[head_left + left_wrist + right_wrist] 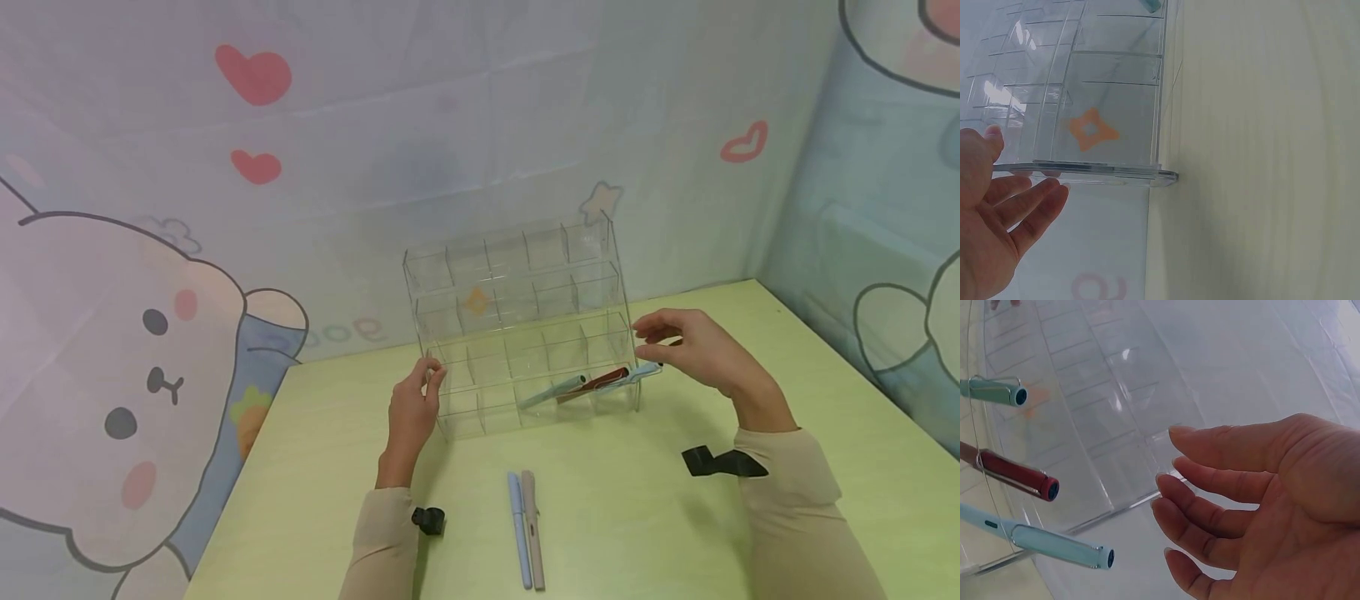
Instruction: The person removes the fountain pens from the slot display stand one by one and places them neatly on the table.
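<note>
We see a clear rack (525,358) standing near the back edge of the pale yellow-green tabletop (637,500), between its back left and back right corners. It has 4 stepped rows of compartments.

Our left hand (414,408) pinches the rack's left side panel, thumb on the inner face and fingers on the outer. Our right hand (697,346) is released, fingers loosely bent and holding nothing, just beside the rack's right side, towards the tabletop's right edge.

In the rack's bottom row, towards the right, we find 3 pens leaning to the right: a green pen (553,392), then a dark red pen (600,382), then a light blue pen (637,372), whose capped end sticks out past the right side panel.

Nearer to us, well in from the tabletop's left and right edges, 2 more pens lie side by side, pointing towards the back edge: a blue pen (519,529) on the left and a grey-beige pen (533,529) on the right. Behind the back edge hangs a pale cloth (525,125) printed with hearts, a star and a bear.
</note>
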Motion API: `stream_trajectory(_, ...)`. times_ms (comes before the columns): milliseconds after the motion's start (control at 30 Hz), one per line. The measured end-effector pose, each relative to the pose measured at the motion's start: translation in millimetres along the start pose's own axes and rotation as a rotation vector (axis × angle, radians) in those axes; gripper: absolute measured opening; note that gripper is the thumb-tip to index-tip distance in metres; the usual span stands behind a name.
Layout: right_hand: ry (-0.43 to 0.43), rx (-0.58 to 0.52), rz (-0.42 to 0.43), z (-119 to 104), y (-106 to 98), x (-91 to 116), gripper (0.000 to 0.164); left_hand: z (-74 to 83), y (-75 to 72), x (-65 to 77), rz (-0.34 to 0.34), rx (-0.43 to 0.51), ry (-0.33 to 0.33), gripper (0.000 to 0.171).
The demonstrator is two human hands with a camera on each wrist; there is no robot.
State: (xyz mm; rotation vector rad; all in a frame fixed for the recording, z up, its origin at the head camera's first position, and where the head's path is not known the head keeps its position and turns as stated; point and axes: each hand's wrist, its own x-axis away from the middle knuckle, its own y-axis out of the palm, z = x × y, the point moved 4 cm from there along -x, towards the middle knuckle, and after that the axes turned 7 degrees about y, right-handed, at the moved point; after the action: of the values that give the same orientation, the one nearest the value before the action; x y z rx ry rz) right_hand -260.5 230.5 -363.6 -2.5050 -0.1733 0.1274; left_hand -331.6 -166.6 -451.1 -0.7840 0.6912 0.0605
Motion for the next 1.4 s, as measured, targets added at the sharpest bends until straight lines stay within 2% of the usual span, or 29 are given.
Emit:
stream_trajectory(467, 0.072, 0.088, 0.013, 15, 1, -8, 0.049, -0.7, -0.7, -0.1, 0.006, 0.008, 0.0, 0.016)
stream_trajectory(867, 0.169, 0.156, -0.013, 25, 14, -19, 0.049, 1.3, -2.0, -1.2, 0.01, -0.002, 0.012, 0.014)
stream_trajectory(1400, 0.134, 0.186, -0.015, 27, 23, -27, 0.041, 1.6, -2.3, -1.8, 0.003, -0.003, -0.008, 0.016)
